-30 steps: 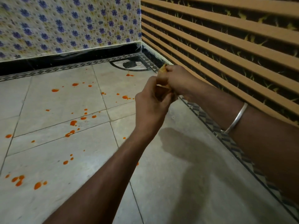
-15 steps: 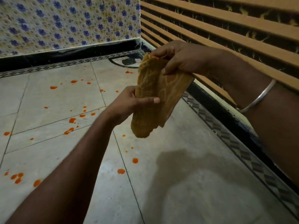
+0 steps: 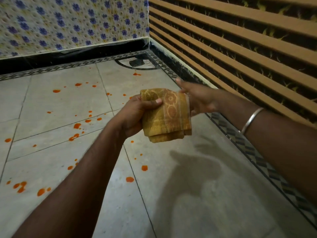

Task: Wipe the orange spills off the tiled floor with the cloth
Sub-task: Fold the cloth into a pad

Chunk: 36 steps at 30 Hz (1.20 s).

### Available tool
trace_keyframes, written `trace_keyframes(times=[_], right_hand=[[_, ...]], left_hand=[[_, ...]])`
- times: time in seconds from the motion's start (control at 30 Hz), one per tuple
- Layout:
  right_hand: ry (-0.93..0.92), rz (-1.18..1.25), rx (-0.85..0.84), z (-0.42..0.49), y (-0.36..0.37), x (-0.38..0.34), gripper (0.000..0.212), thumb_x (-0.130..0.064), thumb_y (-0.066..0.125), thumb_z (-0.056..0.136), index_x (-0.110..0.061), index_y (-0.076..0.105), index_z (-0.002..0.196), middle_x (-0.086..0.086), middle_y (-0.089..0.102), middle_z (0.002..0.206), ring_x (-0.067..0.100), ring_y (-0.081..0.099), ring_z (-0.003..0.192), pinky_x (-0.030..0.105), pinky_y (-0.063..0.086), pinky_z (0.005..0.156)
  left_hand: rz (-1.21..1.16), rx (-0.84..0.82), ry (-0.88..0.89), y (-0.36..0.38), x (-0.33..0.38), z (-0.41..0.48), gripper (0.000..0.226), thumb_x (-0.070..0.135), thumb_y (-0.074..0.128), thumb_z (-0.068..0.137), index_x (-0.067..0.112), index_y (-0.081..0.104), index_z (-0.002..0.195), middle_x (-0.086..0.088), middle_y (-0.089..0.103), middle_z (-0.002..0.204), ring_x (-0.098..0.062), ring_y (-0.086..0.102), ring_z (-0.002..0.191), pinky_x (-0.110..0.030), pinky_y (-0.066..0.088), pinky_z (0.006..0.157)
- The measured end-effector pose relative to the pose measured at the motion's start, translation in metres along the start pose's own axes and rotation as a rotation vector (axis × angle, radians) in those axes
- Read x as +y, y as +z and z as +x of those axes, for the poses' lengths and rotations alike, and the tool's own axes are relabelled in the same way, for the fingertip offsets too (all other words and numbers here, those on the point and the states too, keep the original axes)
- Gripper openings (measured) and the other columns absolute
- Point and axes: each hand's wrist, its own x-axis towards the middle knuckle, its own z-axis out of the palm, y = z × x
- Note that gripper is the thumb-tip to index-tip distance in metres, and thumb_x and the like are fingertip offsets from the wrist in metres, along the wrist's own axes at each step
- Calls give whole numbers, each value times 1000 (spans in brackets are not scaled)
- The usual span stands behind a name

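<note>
Orange spills [image 3: 77, 125] dot the pale grey tiled floor [image 3: 197, 194] from the near left edge to the far corner, lying mostly on the left half, with a few drops near the middle just below the raised arms. Farthest left are blotches close to the near edge; further in, a cluster sits along a grout line, and one small patch lies far off beside the dark curved mark in the corner. At centre, the left hand [image 3: 137, 114] is closed around a folded mustard-yellow patterned terry cloth [image 3: 169, 114], thumb pressed across its upper front, so that the cloth hangs in the air above the floor and touches no spill. Just right of it, the right hand [image 3: 199, 98] is behind the cloth's far edge with fingers spread and loose; whether it grips the fabric cannot be told. A thin silver metal bangle [image 3: 251, 120] circles the right wrist. A brown slatted wall [image 3: 240, 48] runs along the right, and a blue-flowered tiled wall [image 3: 68, 23] stands at the far left.
</note>
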Motion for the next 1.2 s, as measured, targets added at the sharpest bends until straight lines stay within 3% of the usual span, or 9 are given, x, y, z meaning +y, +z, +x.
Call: trace_keyframes(times=[0.13, 0.27, 0.37, 0.43, 0.5, 0.6, 0.73, 1.03, 1.2], right_hand=[[-80, 225, -202, 7, 20, 29, 76, -81, 27, 91, -30, 57, 139, 16, 63, 137, 38, 60, 126, 59, 46, 105], [-181, 225, -198, 3, 22, 16, 79, -76, 32, 94, -27, 34, 156, 11, 64, 134, 30, 66, 119, 55, 50, 102], [-302, 238, -168, 2, 26, 13, 78, -36, 71, 90, -38, 29, 156, 5, 50, 139, 30, 62, 121, 49, 58, 95], [-367, 237, -128, 3, 33, 15, 78, -2, 73, 86, -33, 43, 151, 4, 46, 137, 29, 56, 123, 44, 60, 91], [-421, 122, -52, 4, 39, 18, 71, 11, 71, 83, -21, 55, 144, 3, 52, 133, 22, 58, 118, 34, 62, 84], [-479, -74, 95, 8, 45, 21, 74, 10, 78, 78, -16, 55, 144, -8, 58, 125, 11, 58, 113, 25, 60, 85], [-510, -177, 274, 18, 46, 22, 81, 3, 85, 72, -21, 56, 144, -5, 56, 139, 14, 53, 128, 41, 54, 103], [-467, -306, 420, 23, 42, 22, 66, -6, 90, 68, -25, 65, 125, -4, 61, 125, 18, 58, 117, 43, 60, 92], [-503, -460, 484, 22, 41, 24, 44, -12, 88, 74, -24, 68, 111, -6, 63, 110, 17, 60, 107, 41, 59, 89]], left_hand=[[-5, 45, 20, -8, -2, 0, 34, 4, 60, 100, 5, 63, 134, -12, 76, 121, -28, 74, 112, -39, 63, 86], [17, 100, 46, -9, -3, 3, 32, 3, 61, 99, 8, 64, 131, -8, 78, 116, -24, 75, 107, -36, 64, 80], [50, 114, 47, -12, -2, 5, 31, 5, 63, 98, 9, 65, 129, -9, 77, 118, -26, 75, 109, -38, 64, 83], [116, 124, 37, -16, -3, 7, 30, 7, 65, 98, 9, 65, 128, -9, 76, 119, -28, 74, 111, -42, 63, 88], [191, 180, 35, -18, -4, 11, 31, 9, 71, 95, 8, 67, 125, -11, 76, 118, -31, 73, 111, -48, 62, 94], [307, 320, 73, -17, -8, 16, 31, 9, 83, 84, 6, 72, 112, -10, 78, 108, -30, 75, 105, -51, 61, 95], [358, 407, 104, -17, -11, 16, 46, 11, 91, 75, 5, 72, 116, -8, 78, 107, -26, 76, 102, -46, 64, 88], [629, 457, 214, -20, -15, 17, 99, 10, 94, 70, 27, 39, 151, -9, 65, 122, -24, 67, 109, -39, 62, 86], [1041, 524, 276, -17, -17, 18, 35, 26, 88, 80, 13, 75, 110, -4, 66, 107, -20, 64, 98, -19, 51, 70]])
